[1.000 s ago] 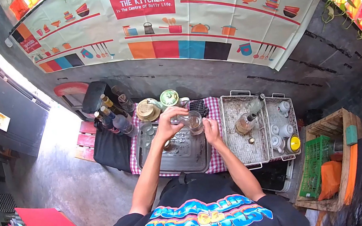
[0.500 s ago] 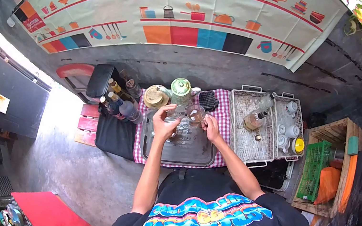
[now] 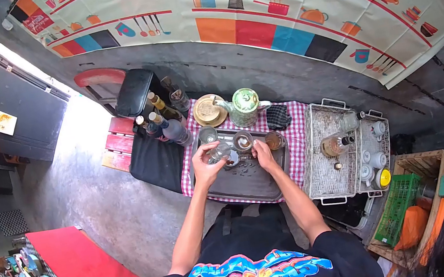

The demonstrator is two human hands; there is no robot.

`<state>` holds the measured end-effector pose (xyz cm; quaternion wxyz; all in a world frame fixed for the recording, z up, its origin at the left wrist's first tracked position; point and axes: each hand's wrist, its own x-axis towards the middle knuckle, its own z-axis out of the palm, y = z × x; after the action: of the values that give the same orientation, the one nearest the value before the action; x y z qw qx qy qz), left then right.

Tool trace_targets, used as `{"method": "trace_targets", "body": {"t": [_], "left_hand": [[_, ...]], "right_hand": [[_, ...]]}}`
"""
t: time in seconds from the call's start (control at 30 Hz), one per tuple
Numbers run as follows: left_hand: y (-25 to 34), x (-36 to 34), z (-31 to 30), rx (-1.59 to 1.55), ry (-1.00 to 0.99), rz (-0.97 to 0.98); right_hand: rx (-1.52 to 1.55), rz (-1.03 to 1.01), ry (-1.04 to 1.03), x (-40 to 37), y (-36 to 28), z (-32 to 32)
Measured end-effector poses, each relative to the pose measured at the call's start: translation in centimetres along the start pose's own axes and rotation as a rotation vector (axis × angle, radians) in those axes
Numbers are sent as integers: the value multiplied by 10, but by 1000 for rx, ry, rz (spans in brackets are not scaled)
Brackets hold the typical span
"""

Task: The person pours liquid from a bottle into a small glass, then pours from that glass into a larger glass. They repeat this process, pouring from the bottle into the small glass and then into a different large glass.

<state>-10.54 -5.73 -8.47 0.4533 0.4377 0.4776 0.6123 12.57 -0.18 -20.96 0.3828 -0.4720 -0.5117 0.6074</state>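
My left hand [image 3: 207,166] is closed around a clear drinking glass [image 3: 217,152], which is tilted over the dark tray [image 3: 242,186]. The fingers of my right hand [image 3: 262,155] are closed at the side of a glass cup [image 3: 242,140] with a little brown in it. An amber-looking glass [image 3: 274,140] stands on the tray just right of my right hand. Beyond my left hand is another clear glass [image 3: 207,134]. Wet spots show on the tray between my hands.
Behind the tray stand a green-lidded pitcher [image 3: 244,100], a stack of tan dishes [image 3: 209,110] and a dark checked cloth [image 3: 278,117]. Several bottles [image 3: 170,128] are at the left. A white wire rack [image 3: 323,171] with a bottle and cups is at the right.
The view has shifted. Both hands have moved left over the tray with their glasses, my left hand also closer to me. The amber-looking glass now shows beside my right hand.
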Motion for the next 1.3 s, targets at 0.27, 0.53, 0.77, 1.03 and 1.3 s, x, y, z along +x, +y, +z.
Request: {"method": "trace_targets", "body": {"t": [0.27, 0.53, 0.77, 1.03, 1.3], "left_hand": [[-13, -5, -9, -71, -15, -65], [-13, -6, -16, -56, -17, -72], [-13, -13, -19, -49, -15, -99], [-14, -20, -19, -49, -55, -105], [-13, -19, -15, -86, -79, -92]], "right_hand": [[54, 106, 24, 14, 38, 9], [157, 96, 30, 25, 32, 8], [350, 171, 87, 35, 36, 15], [312, 223, 258, 23, 32, 32], [140, 327, 337, -17, 36, 22]]}}
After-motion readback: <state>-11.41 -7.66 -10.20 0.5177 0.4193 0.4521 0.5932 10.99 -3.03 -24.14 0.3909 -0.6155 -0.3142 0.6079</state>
